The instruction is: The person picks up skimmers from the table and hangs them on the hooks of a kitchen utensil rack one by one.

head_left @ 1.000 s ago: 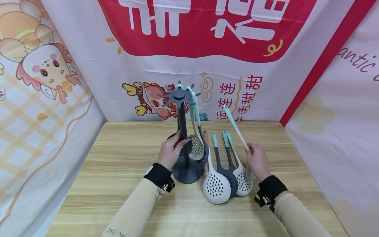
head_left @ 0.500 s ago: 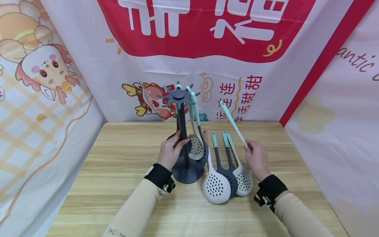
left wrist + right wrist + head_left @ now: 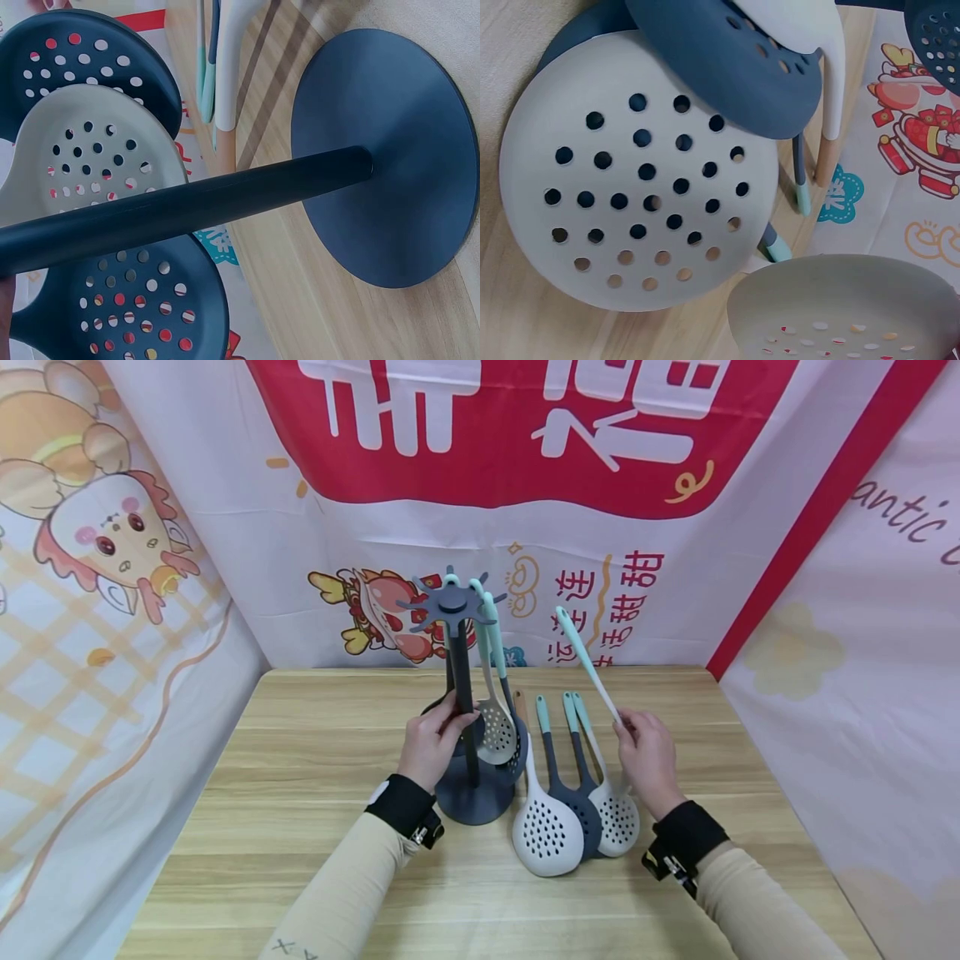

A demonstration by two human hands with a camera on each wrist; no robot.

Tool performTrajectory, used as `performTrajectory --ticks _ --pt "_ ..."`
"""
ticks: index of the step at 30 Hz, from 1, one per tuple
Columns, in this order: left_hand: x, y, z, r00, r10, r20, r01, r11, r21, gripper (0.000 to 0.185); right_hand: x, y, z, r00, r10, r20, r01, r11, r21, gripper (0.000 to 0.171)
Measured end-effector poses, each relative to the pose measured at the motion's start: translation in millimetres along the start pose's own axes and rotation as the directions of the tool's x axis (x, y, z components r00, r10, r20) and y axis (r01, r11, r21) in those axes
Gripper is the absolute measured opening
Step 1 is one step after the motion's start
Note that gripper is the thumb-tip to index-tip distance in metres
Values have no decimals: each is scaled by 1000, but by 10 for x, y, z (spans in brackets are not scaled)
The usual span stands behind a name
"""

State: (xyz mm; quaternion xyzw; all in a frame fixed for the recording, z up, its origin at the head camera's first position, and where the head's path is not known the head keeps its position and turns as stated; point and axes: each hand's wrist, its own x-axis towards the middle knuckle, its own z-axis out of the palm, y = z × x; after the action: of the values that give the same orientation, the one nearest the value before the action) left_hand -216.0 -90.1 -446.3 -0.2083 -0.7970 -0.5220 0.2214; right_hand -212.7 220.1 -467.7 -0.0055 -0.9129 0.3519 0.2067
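My left hand (image 3: 433,742) holds the post of a dark utensil stand (image 3: 475,806) with a round base and a hooked top. Several skimmers hang from it, among them a pale one (image 3: 497,737) and a dark one (image 3: 142,300). In my right hand (image 3: 648,762) is a skimmer (image 3: 587,664) with a mint handle, gripped on its pale shaft and tilted, handle end up. Its pale perforated bowl (image 3: 840,300) appears low in the right wrist view; my hand hides it in the head view.
Right of the stand lie a white skimmer (image 3: 547,839) with a wooden handle, dark skimmers (image 3: 590,818) partly covered by it, and a pale skimmer (image 3: 619,820). The wooden table (image 3: 300,827) meets a printed cloth (image 3: 420,535) at its back edge.
The skimmer in my right hand has risen slightly and shifted a little left, with its handle end higher. My left hand and the stand look almost unmoved.
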Motion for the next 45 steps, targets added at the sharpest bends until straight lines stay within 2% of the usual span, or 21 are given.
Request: performTrajectory --ticks 11,22,28,32,41,45 --pt "-10 14 -2 999 -35 -9 35 999 -9 30 -34 -118 -13 999 -41 -3 41 998 54 25" --pt "-6 15 -13 997 -76 -23 74 994 -75 30 -37 -231 -1 996 -89 -32 91 993 72 24" --pt "-10 29 -18 996 -92 -21 90 994 -65 29 -44 -306 7 992 -121 -47 125 988 93 23" --pt "-10 37 -14 997 -77 -15 76 996 -44 28 -63 -354 -1 990 -133 -46 138 981 134 23" --pt "-28 24 4 999 32 6 -33 998 58 30 -96 -471 -6 982 -185 -50 191 964 187 23" --pt "-40 16 -4 999 39 31 -41 995 87 32 -111 -524 -5 976 -210 -61 218 956 196 24"
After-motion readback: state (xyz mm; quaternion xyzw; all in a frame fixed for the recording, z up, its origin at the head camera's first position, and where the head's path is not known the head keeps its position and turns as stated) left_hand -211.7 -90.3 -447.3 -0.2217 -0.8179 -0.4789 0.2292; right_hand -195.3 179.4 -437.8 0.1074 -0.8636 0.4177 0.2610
